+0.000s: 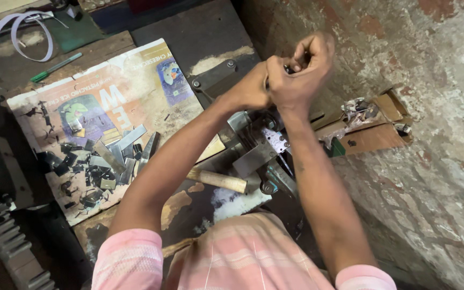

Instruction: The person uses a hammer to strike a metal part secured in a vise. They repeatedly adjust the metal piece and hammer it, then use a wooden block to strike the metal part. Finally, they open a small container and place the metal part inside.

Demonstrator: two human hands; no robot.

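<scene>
Both my hands are raised together above a small metal bench machine [253, 150]. My right hand [302, 70] is clenched around a dark handle or lever whose tip shows between the fingers. My left hand [251, 88] presses against the right one, fingers closed on the same handle, mostly hidden. Below them sits a perforated metal piece [275, 140] on the machine. A wooden hammer handle [216, 180] lies across the bench beside the machine.
A printed cardboard sheet [108, 102] on the left carries several cut metal strips and dark scraps [108, 158]. A green pen [55, 67] and a white band [17, 37] lie at the back left. An open cardboard box [371, 134] of scraps sits against the rough wall [436, 107].
</scene>
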